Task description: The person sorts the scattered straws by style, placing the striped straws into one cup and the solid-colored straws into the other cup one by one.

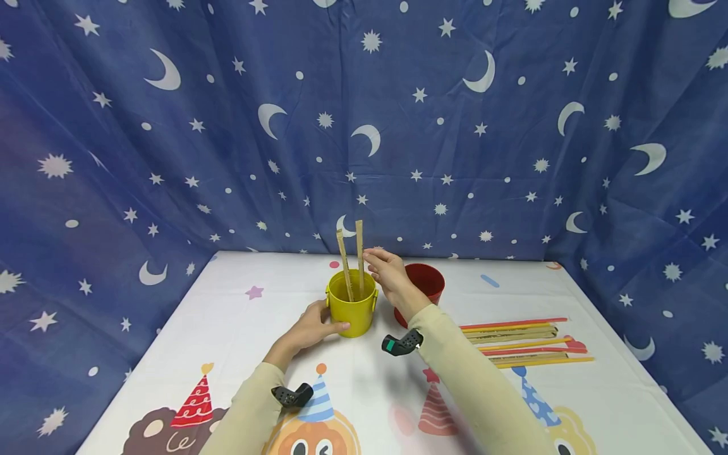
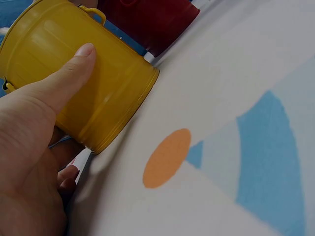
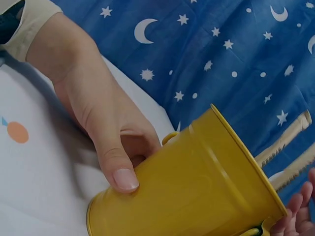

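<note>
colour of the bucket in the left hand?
The bucket is plain yellow, best seen in the right wrist view.

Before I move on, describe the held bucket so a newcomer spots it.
On the white tablecloth, toward the starry curtain, the left hand holds the bucket. Two tan sticks rise from it; being yellow sets it apart from the red bucket.

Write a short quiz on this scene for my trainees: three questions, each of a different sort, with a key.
1. True or false: the left hand holds the yellow bucket.
2. In the head view, where do the loose strips lie?
A) In the left hand
B) On the table, to the right of the red bucket
C) Behind the yellow bucket
3. How many tan sticks stand in the yellow bucket?

Key: 1. True; 2. B; 3. Two.
</note>
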`<control>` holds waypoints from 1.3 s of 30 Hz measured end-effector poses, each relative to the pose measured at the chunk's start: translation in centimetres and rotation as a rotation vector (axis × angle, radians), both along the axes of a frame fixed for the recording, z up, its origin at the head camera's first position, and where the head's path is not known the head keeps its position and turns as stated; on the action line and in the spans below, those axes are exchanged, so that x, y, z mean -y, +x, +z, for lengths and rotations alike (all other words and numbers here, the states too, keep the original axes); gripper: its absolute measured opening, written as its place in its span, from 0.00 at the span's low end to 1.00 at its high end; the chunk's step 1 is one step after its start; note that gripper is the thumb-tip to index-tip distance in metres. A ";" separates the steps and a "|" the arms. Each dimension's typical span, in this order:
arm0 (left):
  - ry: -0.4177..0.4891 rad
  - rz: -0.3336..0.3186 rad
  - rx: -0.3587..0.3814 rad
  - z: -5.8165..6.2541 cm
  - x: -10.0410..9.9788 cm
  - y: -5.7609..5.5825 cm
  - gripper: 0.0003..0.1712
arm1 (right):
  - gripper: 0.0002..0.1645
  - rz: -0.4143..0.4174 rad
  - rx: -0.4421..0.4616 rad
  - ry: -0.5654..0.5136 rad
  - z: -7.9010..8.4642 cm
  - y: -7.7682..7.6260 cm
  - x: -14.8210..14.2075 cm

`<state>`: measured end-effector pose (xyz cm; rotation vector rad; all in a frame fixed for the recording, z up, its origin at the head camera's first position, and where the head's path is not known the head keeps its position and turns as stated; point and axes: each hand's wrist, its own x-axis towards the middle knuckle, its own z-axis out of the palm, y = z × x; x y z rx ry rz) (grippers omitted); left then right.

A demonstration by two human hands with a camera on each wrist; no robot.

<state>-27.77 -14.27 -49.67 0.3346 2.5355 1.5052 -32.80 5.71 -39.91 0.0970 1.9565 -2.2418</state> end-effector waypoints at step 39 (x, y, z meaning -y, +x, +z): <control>-0.003 -0.001 0.020 0.4 0.1 -0.2 0.52 | 0.13 0.128 -0.313 0.065 3.6 6.6 -10.5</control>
